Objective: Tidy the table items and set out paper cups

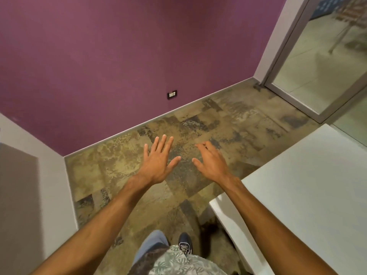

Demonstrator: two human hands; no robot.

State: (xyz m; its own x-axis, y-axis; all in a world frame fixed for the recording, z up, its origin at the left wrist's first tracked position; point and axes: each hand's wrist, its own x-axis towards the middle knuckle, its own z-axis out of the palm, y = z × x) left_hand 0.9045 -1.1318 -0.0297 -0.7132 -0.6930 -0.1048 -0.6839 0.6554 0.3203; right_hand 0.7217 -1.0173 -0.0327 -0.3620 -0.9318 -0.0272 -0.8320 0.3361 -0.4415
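Both arms stretch out in front of me over a patterned brown carpet. My left hand (pixel 158 159) is palm down with its fingers spread and holds nothing. My right hand (pixel 211 162) is beside it, palm down, fingers slightly curled and apart, also holding nothing. A white table (pixel 309 187) fills the lower right; the part of its top that I see is bare. No paper cups or other table items are in view.
A purple wall (pixel 129 56) with a small socket plate (pixel 172 94) stands ahead. A grey wall (pixel 29 185) closes the left side. A glass door with a metal frame (pixel 321 66) is at the upper right. My shoe (pixel 185 243) stands on the carpet.
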